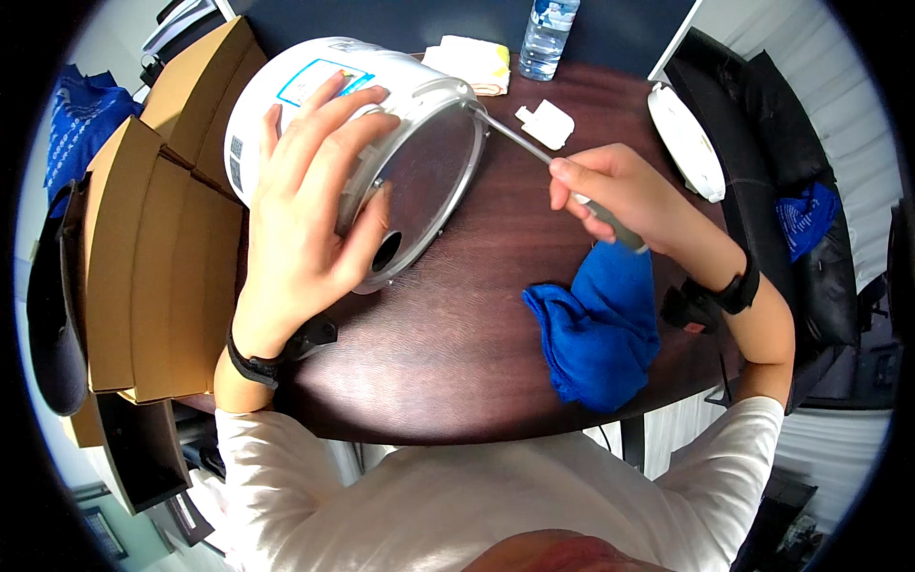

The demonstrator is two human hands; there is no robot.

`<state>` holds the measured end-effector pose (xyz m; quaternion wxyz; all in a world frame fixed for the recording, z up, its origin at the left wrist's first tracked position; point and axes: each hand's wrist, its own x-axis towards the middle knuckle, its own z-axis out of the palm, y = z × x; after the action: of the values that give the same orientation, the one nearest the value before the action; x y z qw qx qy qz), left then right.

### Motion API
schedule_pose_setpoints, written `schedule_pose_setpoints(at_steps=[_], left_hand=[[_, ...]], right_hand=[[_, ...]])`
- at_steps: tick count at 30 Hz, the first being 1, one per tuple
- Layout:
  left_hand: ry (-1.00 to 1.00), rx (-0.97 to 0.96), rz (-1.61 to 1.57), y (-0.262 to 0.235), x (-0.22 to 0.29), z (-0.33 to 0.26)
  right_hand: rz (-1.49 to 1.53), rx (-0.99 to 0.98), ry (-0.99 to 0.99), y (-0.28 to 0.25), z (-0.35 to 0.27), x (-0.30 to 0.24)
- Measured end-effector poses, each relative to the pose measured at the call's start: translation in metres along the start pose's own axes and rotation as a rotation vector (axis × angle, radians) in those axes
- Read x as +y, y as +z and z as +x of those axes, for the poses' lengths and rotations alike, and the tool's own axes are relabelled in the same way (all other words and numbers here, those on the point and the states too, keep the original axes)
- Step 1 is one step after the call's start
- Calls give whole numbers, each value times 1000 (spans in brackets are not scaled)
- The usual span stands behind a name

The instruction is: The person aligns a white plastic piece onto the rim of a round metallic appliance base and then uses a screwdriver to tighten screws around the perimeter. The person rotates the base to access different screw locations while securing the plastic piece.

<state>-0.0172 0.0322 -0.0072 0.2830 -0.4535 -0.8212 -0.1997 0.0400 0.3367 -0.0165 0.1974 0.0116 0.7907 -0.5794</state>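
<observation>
A white cylindrical appliance [255,114] lies on its side, its round dark end panel [434,157] facing the right and toward me. My left hand [310,205] holds it, fingers spread over the side and thumb bent over the end's rim. In my right hand [624,186] is a screwdriver [519,139] with a long metal shaft and grey handle. Its tip meets the upper rim of the end panel; the exact contact spot is too small to make out. A small white plastic piece [548,124] rests on the table just beyond the shaft.
A crumpled blue cloth [605,329] lies on the dark wooden table [429,353], below my right hand. At the back are a folded white and yellow cloth [472,62] and a water bottle [548,43]. A white round cover [688,143] leans at the right edge; cardboard boxes [157,248] stand left.
</observation>
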Motion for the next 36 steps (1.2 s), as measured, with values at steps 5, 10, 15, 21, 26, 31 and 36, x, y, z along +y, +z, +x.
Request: schedule_pose_setpoints(at_steps=[5, 10, 15, 21, 26, 31, 36], left_hand=[[-9, -2, -4, 0, 0, -1], [-5, 6, -5, 2, -1, -1], [-10, 3, -5, 0, 0, 0], [-4, -6, -4, 0, -1, -1], [5, -10, 1, 0, 0, 1], [-18, -19, 11, -2, 1, 1], [-16, -14, 5, -5, 2, 1]], right_hand=[[-868, 581, -553, 1, -4, 8], [-961, 658, -657, 4, -2, 7], [-1056, 715, -725, 5, 3, 5], [-938, 614, -702, 1, 9, 9], [136, -59, -5, 0, 8, 4], [615, -245, 228, 8, 1, -4], [-354, 177, -271, -4, 4, 6]])
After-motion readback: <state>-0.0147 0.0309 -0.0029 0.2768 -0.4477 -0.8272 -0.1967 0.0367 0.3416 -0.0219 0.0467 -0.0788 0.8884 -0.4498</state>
